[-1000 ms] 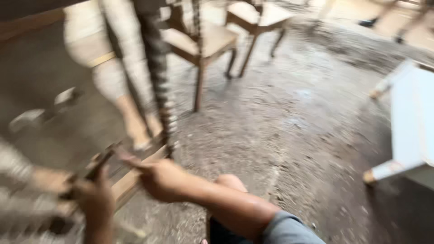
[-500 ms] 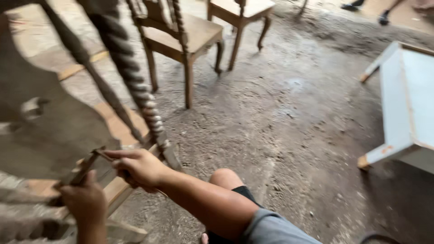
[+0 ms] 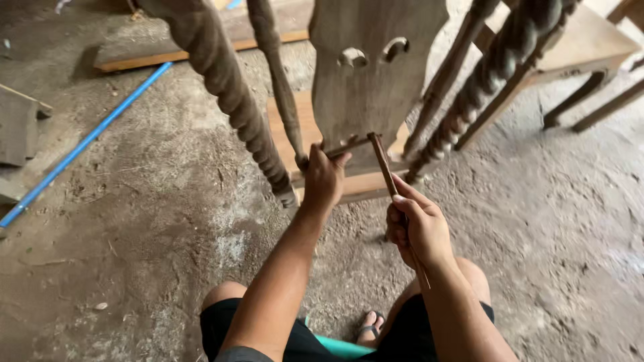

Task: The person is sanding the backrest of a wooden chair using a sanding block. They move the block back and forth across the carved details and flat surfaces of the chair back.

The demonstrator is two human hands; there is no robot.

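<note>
Stick [image 3: 384,164] gripped in right hand [image 3: 417,228] (fist closed); left hand [image 3: 325,179] clasps chair back [image 3: 372,74].

**Looks like a furniture workshop to me**

Pretty sure this is a rough woodworking shop, the kind that builds chairs. The floor [image 3: 168,221] is bare dusty concrete with grit everywhere. There's an unfinished chair back [image 3: 376,80] with twisted rope-style spindles [image 3: 228,94], raw wood with no varnish. Another bare wooden chair [image 3: 577,53] sits at the top right. Loose planks [image 3: 201,50] lie on the floor at the back, next to a blue pipe [image 3: 87,144]. No counter, work happens down on the floor.
</note>
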